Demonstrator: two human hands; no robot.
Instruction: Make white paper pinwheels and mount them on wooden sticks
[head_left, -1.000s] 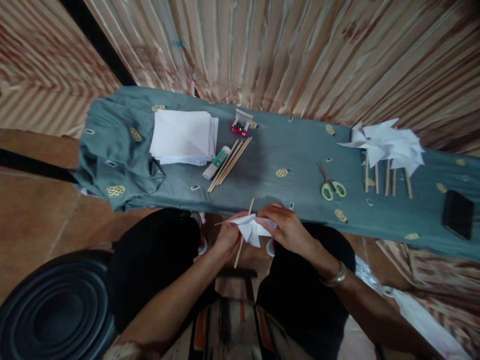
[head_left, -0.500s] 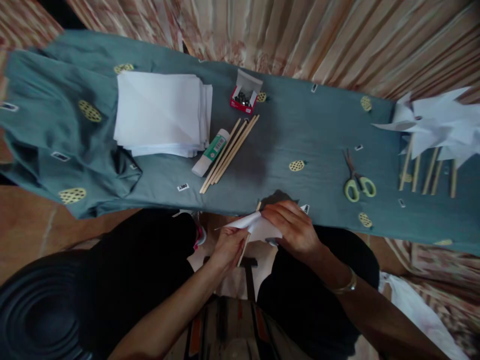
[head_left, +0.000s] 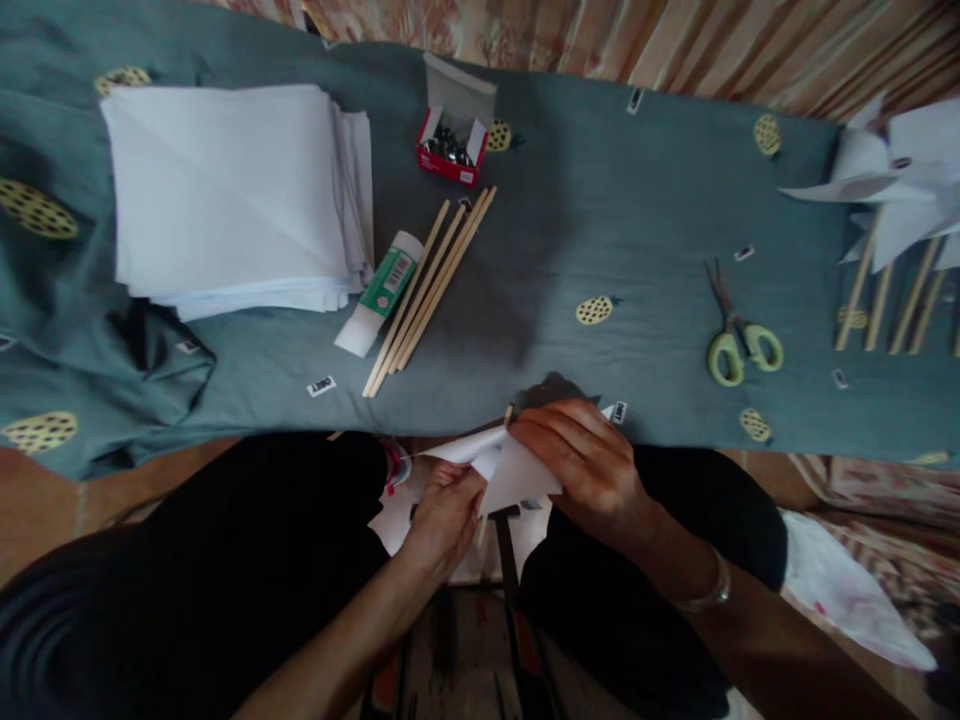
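Between my hands, over my lap at the table's near edge, is a folded white paper pinwheel (head_left: pixel 517 475) on a thin wooden stick (head_left: pixel 509 412). My left hand (head_left: pixel 448 505) is closed around the lower left of the paper, and the stick there is mostly hidden. With its fingers pressed together, my right hand (head_left: pixel 581 455) grips the paper's upper right side near the stick's top end. My fingers cover the pinwheel's centre.
On the green cloth (head_left: pixel 637 230) lie a stack of white paper (head_left: pixel 225 190), a glue stick (head_left: pixel 382 290), several wooden sticks (head_left: pixel 435 290), a red box of metal pins (head_left: pixel 454 140) and green-handled scissors (head_left: pixel 739 335). Finished paper pinwheels (head_left: pixel 911 170) lie at the far right.
My view has come closer to the table. The pinwheel's paper has tilted, with a flap now hanging lower over the stick. Both hands keep their hold.
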